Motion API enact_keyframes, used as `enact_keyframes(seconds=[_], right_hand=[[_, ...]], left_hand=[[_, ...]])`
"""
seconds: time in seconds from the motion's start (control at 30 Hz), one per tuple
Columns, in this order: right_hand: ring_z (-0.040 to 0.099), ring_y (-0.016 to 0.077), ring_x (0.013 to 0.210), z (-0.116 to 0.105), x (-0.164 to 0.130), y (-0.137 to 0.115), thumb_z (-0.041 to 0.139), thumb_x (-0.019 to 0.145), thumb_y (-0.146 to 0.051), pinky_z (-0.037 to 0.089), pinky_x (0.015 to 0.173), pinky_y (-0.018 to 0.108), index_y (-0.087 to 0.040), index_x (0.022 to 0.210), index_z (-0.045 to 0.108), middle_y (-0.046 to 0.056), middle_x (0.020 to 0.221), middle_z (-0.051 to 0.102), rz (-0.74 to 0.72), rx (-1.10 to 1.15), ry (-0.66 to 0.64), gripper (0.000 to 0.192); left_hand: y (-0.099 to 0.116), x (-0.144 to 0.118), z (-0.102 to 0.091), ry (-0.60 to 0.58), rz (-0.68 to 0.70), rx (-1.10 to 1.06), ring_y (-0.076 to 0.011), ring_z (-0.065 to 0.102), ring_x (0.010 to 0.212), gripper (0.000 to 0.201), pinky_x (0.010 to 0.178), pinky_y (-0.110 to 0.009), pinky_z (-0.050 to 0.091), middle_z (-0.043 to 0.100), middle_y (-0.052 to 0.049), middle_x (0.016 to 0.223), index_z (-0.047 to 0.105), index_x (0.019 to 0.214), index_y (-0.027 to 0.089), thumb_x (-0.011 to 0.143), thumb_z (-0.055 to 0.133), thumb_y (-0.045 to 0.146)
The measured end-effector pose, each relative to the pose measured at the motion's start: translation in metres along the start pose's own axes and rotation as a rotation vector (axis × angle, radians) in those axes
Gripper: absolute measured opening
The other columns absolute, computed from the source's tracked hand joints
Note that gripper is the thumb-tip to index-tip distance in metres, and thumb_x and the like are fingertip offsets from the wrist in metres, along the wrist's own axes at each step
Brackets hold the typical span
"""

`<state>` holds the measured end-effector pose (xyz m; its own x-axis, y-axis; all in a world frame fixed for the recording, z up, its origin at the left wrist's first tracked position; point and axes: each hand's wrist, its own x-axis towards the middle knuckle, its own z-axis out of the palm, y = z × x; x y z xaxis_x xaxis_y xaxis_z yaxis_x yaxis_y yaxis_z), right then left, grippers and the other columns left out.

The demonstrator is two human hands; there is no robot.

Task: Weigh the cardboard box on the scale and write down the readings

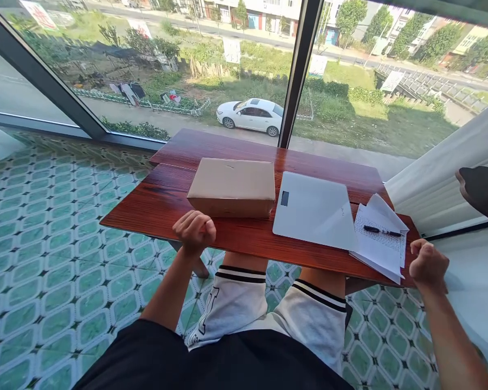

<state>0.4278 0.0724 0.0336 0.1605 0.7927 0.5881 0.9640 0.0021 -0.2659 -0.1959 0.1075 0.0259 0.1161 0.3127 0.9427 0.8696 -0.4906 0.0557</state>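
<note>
My left hand (194, 232) is closed in a fist at the table's front edge, just in front of a brown cardboard box (233, 181). The box is closed and lies flat. Right of it sits a flat, pale grey scale (315, 211) with a small dark display. My right hand (429, 265), also a fist, is by the table's right end, beside some written paper sheets (376, 254). A black pen (382, 231) lies across those sheets. Neither fist shows anything in it, and both are apart from the box, scale and papers.
The dark red wooden table (146, 203) stands against large windows with a dark frame (301, 70). White curtains (443, 157) hang at the right, near a dark brown object (483, 192) I cannot make out. Green patterned tiles (57, 260) cover the floor. Outside, a white car (252, 115) is parked.
</note>
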Motion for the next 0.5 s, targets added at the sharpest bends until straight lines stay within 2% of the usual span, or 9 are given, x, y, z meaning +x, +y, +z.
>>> enact_keyframes(seconds=[0.07, 0.13, 0.2, 0.23, 0.33, 0.4, 0.5], right_hand=[[0.055, 0.0239, 0.061, 0.000, 0.010, -0.043, 0.021, 0.100, -0.041, 0.035, 0.060, 0.040, -0.026, 0.067, 0.043, 0.011, 0.064, 0.058, -0.160, 0.082, 0.067, 0.043], [0.052, 0.0201, 0.059, 0.003, 0.020, -0.099, 0.027, 0.104, -0.042, 0.037, 0.060, 0.036, -0.022, 0.069, 0.049, 0.007, 0.063, 0.056, -0.226, 0.217, 0.087, 0.046], [0.052, 0.0173, 0.062, 0.010, 0.028, -0.160, 0.037, 0.104, -0.040, 0.040, 0.062, 0.033, -0.020, 0.073, 0.052, 0.004, 0.067, 0.057, -0.229, 0.328, 0.004, 0.041], [0.055, 0.0162, 0.066, 0.014, 0.030, -0.189, 0.043, 0.103, -0.040, 0.044, 0.063, 0.031, -0.019, 0.079, 0.055, 0.004, 0.072, 0.060, -0.212, 0.395, -0.033, 0.035], [0.064, 0.0173, 0.090, 0.031, 0.031, -0.262, 0.053, 0.101, -0.043, 0.053, 0.069, 0.028, -0.019, 0.108, 0.062, 0.007, 0.098, 0.067, -0.179, 0.643, -0.205, 0.026], [0.064, 0.0200, 0.106, 0.044, 0.028, -0.296, 0.059, 0.098, -0.045, 0.059, 0.076, 0.031, -0.020, 0.132, 0.054, 0.010, 0.118, 0.065, -0.194, 0.765, -0.287, 0.042], [0.057, 0.0244, 0.127, 0.060, 0.025, -0.329, 0.062, 0.098, -0.048, 0.059, 0.093, 0.039, -0.025, 0.150, 0.042, 0.014, 0.143, 0.054, -0.254, 0.837, -0.353, 0.060]], left_hand=[[-0.005, -0.004, 0.002, 0.113, -0.142, 0.023, -0.0144, 0.046, 0.059, 0.016, 0.061, -0.030, 0.037, 0.047, 0.001, 0.061, 0.043, 0.073, 0.023, 0.088, 0.045, 0.023], [-0.008, -0.005, 0.004, 0.243, -0.294, 0.060, -0.0167, 0.049, 0.068, 0.016, 0.069, -0.033, 0.041, 0.049, -0.001, 0.070, 0.044, 0.078, 0.023, 0.090, 0.045, 0.033], [-0.009, -0.003, 0.005, 0.323, -0.443, 0.084, -0.0193, 0.053, 0.082, 0.022, 0.077, -0.037, 0.045, 0.052, -0.004, 0.084, 0.048, 0.087, 0.021, 0.090, 0.047, 0.044], [-0.010, 0.000, 0.004, 0.327, -0.513, 0.073, -0.0204, 0.055, 0.089, 0.028, 0.080, -0.038, 0.046, 0.054, -0.006, 0.092, 0.051, 0.095, 0.020, 0.089, 0.048, 0.048], [-0.010, 0.009, 0.000, 0.227, -0.699, -0.058, -0.0226, 0.058, 0.106, 0.057, 0.087, -0.039, 0.051, 0.055, -0.014, 0.118, 0.049, 0.124, 0.016, 0.088, 0.050, 0.060], [-0.011, 0.015, -0.004, 0.112, -0.760, -0.173, -0.0245, 0.059, 0.116, 0.078, 0.094, -0.041, 0.052, 0.054, -0.018, 0.132, 0.039, 0.141, 0.016, 0.085, 0.054, 0.068], [-0.016, 0.017, -0.008, -0.047, -0.790, -0.273, -0.0286, 0.057, 0.129, 0.102, 0.104, -0.046, 0.051, 0.048, -0.023, 0.147, 0.027, 0.153, 0.018, 0.078, 0.061, 0.078]])
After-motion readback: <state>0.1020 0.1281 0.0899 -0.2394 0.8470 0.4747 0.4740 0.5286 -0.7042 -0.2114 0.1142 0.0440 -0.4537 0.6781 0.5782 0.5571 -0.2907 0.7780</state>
